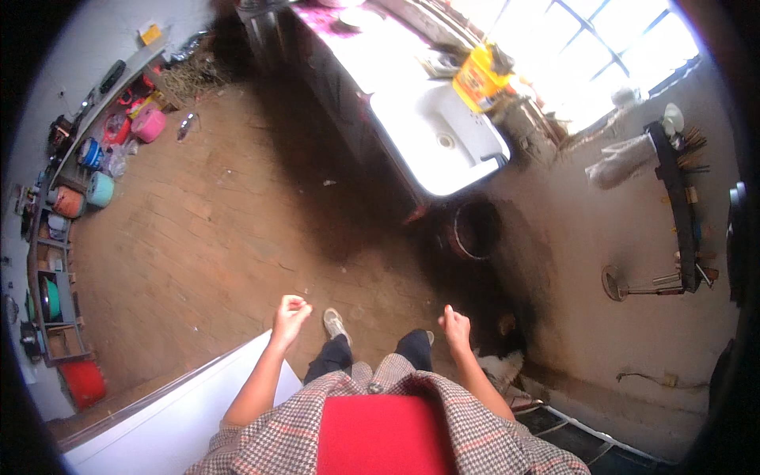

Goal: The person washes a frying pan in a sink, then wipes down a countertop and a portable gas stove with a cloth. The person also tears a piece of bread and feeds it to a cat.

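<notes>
My left hand (291,320) is lifted over the brick floor (178,237), beside the white panel at my lower left. Its fingers are curled loosely, and nothing shows in them. My right hand (455,328) hangs over the floor on the other side, its fingers bent in and no object visible between them. Neither hand touches anything that I can see. Ahead of me stands a counter with a white sink (424,160) set in its near end. A yellow plastic jug (478,80) stands at the sink's back rim, below the window.
A dark round bin (469,234) stands below the sink's near end. The white panel (196,404) is close by my left arm. Shelves (62,350) line the left wall, with a pink container (148,124) near them. A rack (677,202) with utensils hangs on the right wall.
</notes>
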{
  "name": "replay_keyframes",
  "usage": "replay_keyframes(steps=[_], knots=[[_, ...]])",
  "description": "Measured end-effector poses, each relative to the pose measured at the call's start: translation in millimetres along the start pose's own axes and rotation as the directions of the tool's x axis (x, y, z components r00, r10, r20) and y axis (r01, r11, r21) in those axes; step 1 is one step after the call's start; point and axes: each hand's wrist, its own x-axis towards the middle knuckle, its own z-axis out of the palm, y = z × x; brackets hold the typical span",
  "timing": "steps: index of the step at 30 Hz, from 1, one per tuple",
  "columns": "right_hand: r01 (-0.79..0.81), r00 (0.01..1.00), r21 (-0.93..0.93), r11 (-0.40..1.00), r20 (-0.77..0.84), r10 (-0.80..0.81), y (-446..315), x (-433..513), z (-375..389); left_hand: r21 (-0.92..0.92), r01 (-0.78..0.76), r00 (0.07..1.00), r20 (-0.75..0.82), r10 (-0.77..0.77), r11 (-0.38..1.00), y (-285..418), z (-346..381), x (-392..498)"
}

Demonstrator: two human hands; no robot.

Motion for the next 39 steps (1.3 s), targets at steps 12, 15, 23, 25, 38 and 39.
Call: replay_keyframes(steps=[12,15,23,25,38,39], knots=[[-0.16,0.985,0.403,0.901,0.131,0.116,-159.4,46.8,46.0,-0.143,0.06,0.996,-0.058,-0.068,0.988,64.0,-86.3,37.2],[-0.198,0.98,0.537,0.82,0.133,0.149,-181.3,82.6,44.1,-0.11,0.03,0.999,-0.026,-0.033,0.993,86.4,-75.5,72.6],[-0.305,0.951,0.656,0.691,0.175,0.254,-239.8,193.8,38.1,0.027,-0.024,0.994,0.111,0.021,0.999,181.9,-10.7,211.5],[-0.309,0.949,0.717,0.625,0.186,0.256,-256.3,218.9,33.6,0.063,-0.027,0.986,0.166,0.016,0.998,218.1,14.1,243.4],[-0.291,0.939,0.935,0.201,0.238,0.249,-321.0,340.4,20.7,0.291,-0.339,0.731,0.68,0.056,0.895,389.6,206.6,389.6],[-0.291,0.939,0.939,0.182,0.243,0.244,-330.4,346.5,24.5,0.294,-0.353,0.697,0.716,0.04,0.888,398.0,222.4,400.3]])
